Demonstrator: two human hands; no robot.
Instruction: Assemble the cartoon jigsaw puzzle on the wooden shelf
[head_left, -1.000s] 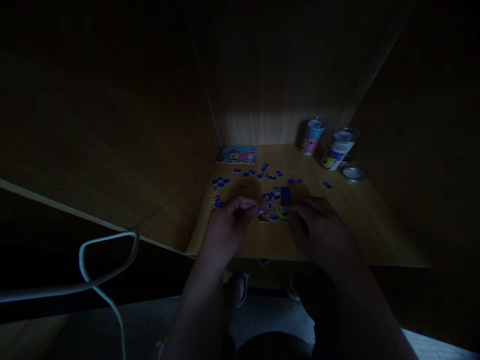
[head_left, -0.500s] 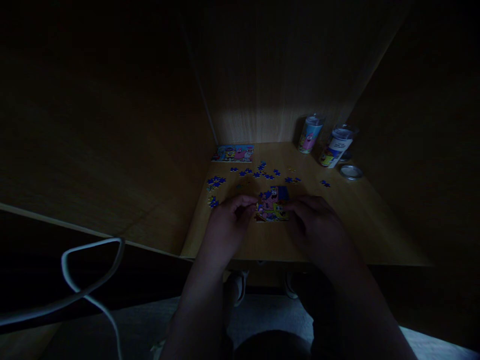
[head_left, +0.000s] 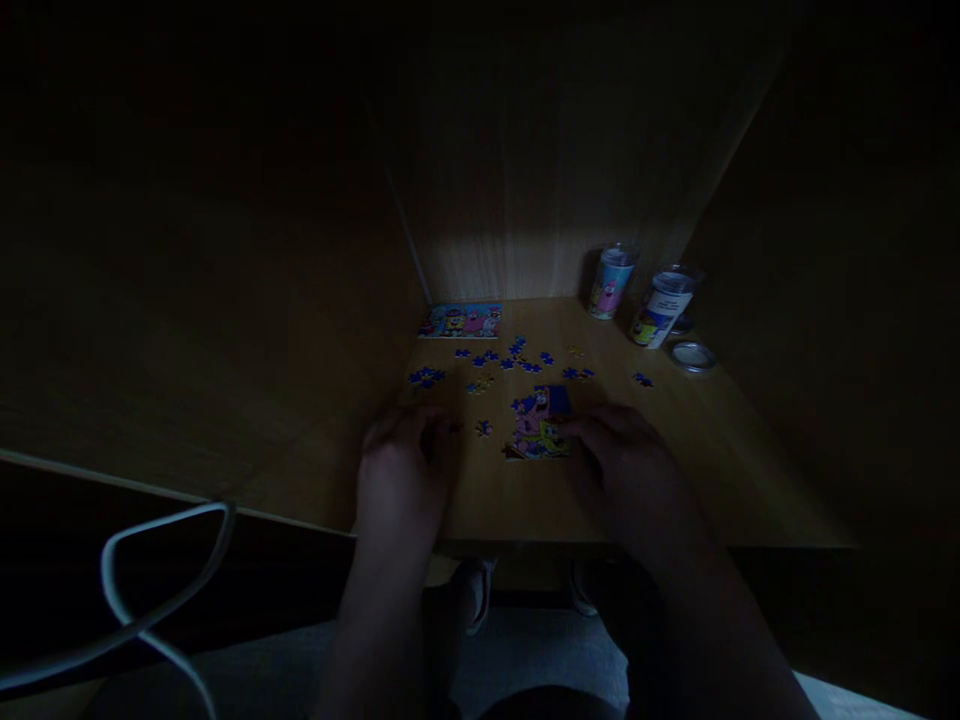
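A partly joined cartoon puzzle (head_left: 540, 424) lies on the wooden desk (head_left: 697, 480) in dim light. My right hand (head_left: 626, 465) rests at its right edge, fingers curled against it. My left hand (head_left: 401, 470) is further left, near the desk's left edge, fingers bent down over loose pieces; what it holds, if anything, is hidden. One small loose piece (head_left: 484, 428) lies between my left hand and the puzzle. Several blue loose pieces (head_left: 517, 358) are scattered behind.
A printed reference picture (head_left: 460, 320) lies at the back left. Two cartoon-printed cups (head_left: 609, 284) (head_left: 660, 308) and a round lid (head_left: 691, 356) stand at the back right. Wooden walls close the desk on three sides. A white cable (head_left: 150, 560) loops at lower left.
My left hand has left the puzzle's left edge and moved left toward the loose pieces near the desk edge. My right hand stays by the puzzle. The view tilted slightly.
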